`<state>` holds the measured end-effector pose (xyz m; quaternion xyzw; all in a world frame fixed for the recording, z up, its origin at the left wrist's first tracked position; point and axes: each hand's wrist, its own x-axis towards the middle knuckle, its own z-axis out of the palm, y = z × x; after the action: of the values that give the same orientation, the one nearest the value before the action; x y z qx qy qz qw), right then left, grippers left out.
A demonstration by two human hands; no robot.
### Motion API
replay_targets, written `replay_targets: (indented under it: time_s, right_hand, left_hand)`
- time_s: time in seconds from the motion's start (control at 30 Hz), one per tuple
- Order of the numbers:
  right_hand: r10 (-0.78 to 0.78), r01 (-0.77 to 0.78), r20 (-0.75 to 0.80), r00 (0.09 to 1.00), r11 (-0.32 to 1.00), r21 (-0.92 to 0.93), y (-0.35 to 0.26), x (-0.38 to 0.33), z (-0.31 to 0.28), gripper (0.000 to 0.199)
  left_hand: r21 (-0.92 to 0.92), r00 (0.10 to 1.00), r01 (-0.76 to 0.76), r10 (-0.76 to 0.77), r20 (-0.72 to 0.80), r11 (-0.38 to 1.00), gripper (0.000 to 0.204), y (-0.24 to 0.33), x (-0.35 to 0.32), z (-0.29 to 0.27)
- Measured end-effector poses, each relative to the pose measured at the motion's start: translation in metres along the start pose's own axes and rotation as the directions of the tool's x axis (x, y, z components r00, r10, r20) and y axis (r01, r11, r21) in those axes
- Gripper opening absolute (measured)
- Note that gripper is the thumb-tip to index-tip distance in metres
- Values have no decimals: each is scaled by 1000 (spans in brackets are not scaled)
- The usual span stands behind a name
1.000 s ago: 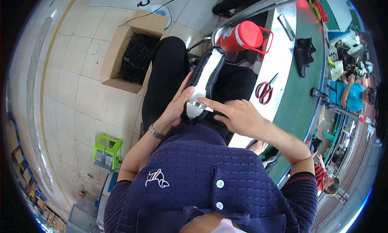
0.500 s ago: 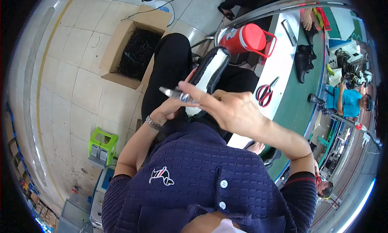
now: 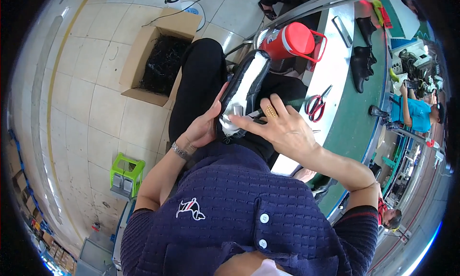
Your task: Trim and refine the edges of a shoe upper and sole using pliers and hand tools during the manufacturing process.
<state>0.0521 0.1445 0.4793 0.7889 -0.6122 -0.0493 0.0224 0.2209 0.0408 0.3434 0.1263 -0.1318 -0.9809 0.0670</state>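
Observation:
My left hand (image 3: 206, 127) is wrapped around the side of a black shoe (image 3: 233, 86) resting on my lap. Its pale, soleless underside faces up, and loose threads hang from the end nearest my body. My right hand (image 3: 287, 132) reaches over from the right, index finger stretched along a small silvery metal tool (image 3: 237, 112). The tool lies against the shoe's underside towards the near end. Something dark, perhaps its handle, runs under my right fingers; the tool's exact kind is unclear.
An open cardboard box (image 3: 128, 74) of black scraps stands on the floor at left, near a green stool (image 3: 127, 168). Red-handled scissors (image 3: 316, 106) lie on the white bench edge (image 3: 330, 74), with a red jug (image 3: 292, 39) beyond. Black boots (image 3: 359, 67) stand on the green conveyor.
My right hand has brought the metal tool from above my left wrist onto the shoe's underside. My left fingers now show along the shoe's side. A co-worker's hand has left the far boots.

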Motion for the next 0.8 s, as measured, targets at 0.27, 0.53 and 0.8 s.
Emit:
replay_targets:
  time_s: [0.27,0.53,0.8]
  right_hand:
    - [48,-267,478,877,876,402,2,11,-26,67]
    - [52,-172,379,924,941,290,-17,32,-6,74]
    - [-88,-22,234,968,902,430,-33,14,-2,64]
  left_hand:
    - [301,969,-116,175,-176,947,65,0,-2,18]
    - [443,958,40,93,-273,896,78,-12,-11,-2]
    - [141,984,57,-31,-178,988,32,-45,-27,-58]
